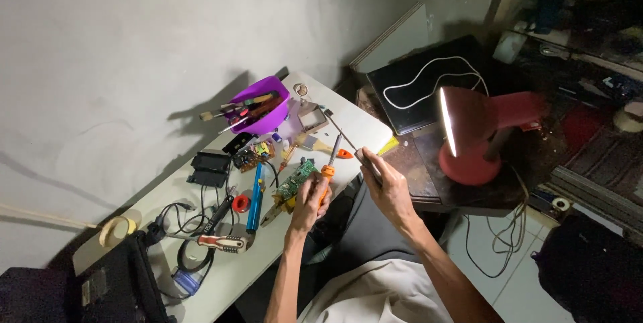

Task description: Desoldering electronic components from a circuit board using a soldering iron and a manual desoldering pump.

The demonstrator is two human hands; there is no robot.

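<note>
My left hand (309, 200) grips an orange-handled soldering iron (329, 166), its metal tip pointing up and away over the white table (365, 125). My right hand (385, 186) pinches a thin metal rod-like tool (343, 133) that slants up to the left, its end close to the iron's tip. Just left of my left hand a green circuit board (295, 180) lies on the table. Both hands hover near the table's front right edge, above my lap.
A purple tub (263, 106) of brushes and screwdrivers stands at the back. A blue tool (255, 197), a small circuit board (252, 155), a black box (209, 168), cables and a red-handled screwdriver (218, 243) lie to the left. A lit red desk lamp (472, 135) stands to the right.
</note>
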